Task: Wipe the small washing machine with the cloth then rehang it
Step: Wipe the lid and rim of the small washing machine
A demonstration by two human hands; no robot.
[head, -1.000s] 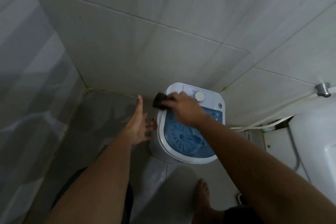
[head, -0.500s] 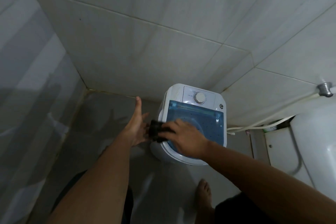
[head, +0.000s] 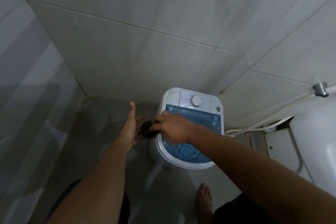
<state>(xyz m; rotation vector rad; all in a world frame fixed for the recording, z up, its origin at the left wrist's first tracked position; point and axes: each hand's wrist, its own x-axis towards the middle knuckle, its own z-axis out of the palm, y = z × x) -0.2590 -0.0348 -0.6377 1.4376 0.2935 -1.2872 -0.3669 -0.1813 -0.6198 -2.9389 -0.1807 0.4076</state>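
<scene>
Your right hand (head: 171, 129) bunches the dark cloth (head: 148, 130) against the left rim of the washer (head: 190, 129), fingers curled over the wad so it can be pressed along the white edge beside the blue lid (head: 200, 132). The cloth is motion-blurred, and how much of it touches the rim cannot be told. Your left hand (head: 130, 129) is spread open and holds nothing, palm turned toward the cloth just beside it, likely placed to catch or steady the wad at the washer's side. The washer sits on the tiled floor (head: 101, 114) in the corner, pushed close to the wall (head: 145, 51), which leaves only its top and near flanks within easy reach. Its dial (head: 196, 101) lies clear behind your wrist. A white hose (head: 254, 126) runs off to the right toward a white fixture (head: 316, 142). No hook or rail for rehanging the cloth is in view, so wiping looks like the step in hand.
</scene>
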